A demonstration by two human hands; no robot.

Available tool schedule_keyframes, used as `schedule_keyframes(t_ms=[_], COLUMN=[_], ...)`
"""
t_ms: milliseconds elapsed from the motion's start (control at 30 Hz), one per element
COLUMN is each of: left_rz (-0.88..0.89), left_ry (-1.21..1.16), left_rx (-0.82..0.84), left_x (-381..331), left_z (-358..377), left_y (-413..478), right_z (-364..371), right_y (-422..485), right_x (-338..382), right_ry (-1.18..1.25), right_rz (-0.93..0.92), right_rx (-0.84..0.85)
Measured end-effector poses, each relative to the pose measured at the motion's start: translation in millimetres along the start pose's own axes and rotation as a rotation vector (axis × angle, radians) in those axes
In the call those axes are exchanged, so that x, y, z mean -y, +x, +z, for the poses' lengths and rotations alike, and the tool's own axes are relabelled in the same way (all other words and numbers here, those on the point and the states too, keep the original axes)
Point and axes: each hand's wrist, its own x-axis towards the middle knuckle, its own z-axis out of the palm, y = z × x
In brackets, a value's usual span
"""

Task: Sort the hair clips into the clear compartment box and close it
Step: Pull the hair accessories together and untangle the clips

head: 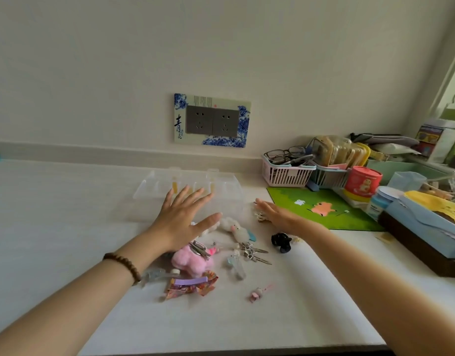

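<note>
Desktop (54,227) white, clips (254,253) scattered; outlet (212,120) on wall (221,47); left hand (185,219), right hand (280,214) grip flat, empty.

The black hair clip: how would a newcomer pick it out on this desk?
Find the green cartoon mat on the right of the white desk. In front of its near left corner, by the wrist of the right hand, lies the black hair clip. It is the only dark piece; the silver clips beside it and the pink plush clip are light.
</note>
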Motion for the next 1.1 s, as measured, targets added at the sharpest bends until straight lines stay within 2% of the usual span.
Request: schedule_keyframes(t_ms=[100, 233, 367, 500, 633, 833, 933, 1100], left_rz=[0.001, 0.009, 0.081, 0.117, 0.02, -0.051, -0.061, -0.088], left_ry=[-0.001, -0.021, -0.17, -0.29, -0.334, -0.369, -0.392, -0.485], left_rx=[-0.004, -0.007, -0.021, 0.005, 0.136, 0.135, 0.137, 0.138], left_x=[-1.1, -1.3, -3.9, 0.4, 10.4, 11.6, 4.2, 0.8], left_z=[-0.9, -1.4, -4.8, -8.3, -13.7, -7.4, -4.8, -15.1], left_y=[-0.4, -1.8, -9.1, -31.4, -54.1, -53.5, -50.6, -56.0], right_z=[5.7, 0.8, -11.7, 4.4, 29.8, 66.5, 82.3, 86.2], right_y=[-10.9, -32.8, -47.5, -52.6, -57.3, -65.8, -67.1, -73.5], right_x=[-6.1, -7.2, -18.4, -18.5, 2.5, 36.2, 54.7, 70.0], right_ry=[-0.018, 0.109, 0.21, 0.135, 0.056, 0.027, 0.059, 0.199], right_rz=[-0.017, -0.087, -0.088, -0.017, -0.123, -0.206, -0.227, -0.221], right_rx=[-0.043, -0.045, -0.206, -0.104, -0.105, -0.167, -0.189, -0.12])
